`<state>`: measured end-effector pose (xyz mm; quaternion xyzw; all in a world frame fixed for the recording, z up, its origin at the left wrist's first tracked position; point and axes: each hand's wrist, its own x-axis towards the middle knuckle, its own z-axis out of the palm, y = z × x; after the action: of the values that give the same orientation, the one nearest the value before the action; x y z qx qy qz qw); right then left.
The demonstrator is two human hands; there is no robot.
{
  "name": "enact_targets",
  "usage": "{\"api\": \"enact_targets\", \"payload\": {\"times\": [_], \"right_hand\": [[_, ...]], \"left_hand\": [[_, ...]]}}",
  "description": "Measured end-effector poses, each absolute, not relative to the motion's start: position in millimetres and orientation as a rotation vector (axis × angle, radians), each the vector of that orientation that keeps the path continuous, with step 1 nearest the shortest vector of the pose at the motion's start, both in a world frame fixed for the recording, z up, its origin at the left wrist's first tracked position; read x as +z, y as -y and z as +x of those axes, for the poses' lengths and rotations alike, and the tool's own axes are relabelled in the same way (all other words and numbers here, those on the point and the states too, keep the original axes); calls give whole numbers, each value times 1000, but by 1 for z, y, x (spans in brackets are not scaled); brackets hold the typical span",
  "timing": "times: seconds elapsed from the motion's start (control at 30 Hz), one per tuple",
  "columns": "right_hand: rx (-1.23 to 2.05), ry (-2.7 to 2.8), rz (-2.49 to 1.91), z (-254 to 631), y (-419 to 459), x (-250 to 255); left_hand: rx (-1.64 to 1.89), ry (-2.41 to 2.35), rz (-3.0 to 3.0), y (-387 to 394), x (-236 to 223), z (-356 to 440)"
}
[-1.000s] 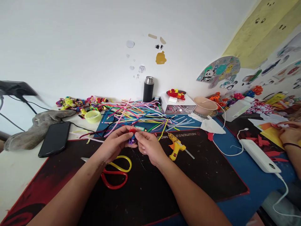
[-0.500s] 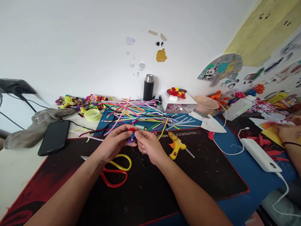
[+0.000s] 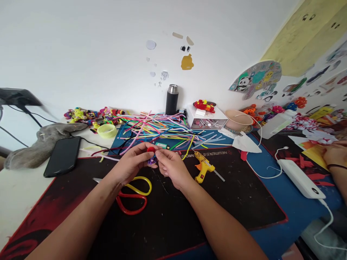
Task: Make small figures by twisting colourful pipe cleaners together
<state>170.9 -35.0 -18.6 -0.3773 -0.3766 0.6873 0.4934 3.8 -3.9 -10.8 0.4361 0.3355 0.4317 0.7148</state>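
Observation:
Between my two hands is a small pipe-cleaner figure point(image 3: 151, 149) with a fuzzy red top and blue and purple parts below. My left hand point(image 3: 135, 159) is closed around its left side. The thumb and finger of my right hand point(image 3: 169, 164) pinch it from the right. My fingers hide much of the figure. Scissors with one yellow and one red handle point(image 3: 132, 204) lie below my left wrist on the dark mat point(image 3: 173, 224). To the right of my right hand lies a yellow hot glue gun point(image 3: 203, 168) with a glue stick in its back end.
A heap of coloured pipe cleaners point(image 3: 154, 130) lies behind my hands. A black thermos point(image 3: 172, 100) and a white drawer box point(image 3: 207, 117) stand by the wall. At left are a phone point(image 3: 62, 156) and tape roll point(image 3: 106, 131); at right, a white power bank point(image 3: 300, 178) and a co-worker's hand point(image 3: 334, 155).
The red top of the figure shows slightly more above my left thumb. Both hands stay in nearly the same place, and the view has shifted slightly.

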Motion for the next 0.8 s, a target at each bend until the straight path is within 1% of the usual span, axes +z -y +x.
{"api": "enact_targets", "payload": {"times": [0.8], "right_hand": [[1667,912,-943,170,34,-18]], "left_hand": [[967,-736,896,3,-9,6]]}}
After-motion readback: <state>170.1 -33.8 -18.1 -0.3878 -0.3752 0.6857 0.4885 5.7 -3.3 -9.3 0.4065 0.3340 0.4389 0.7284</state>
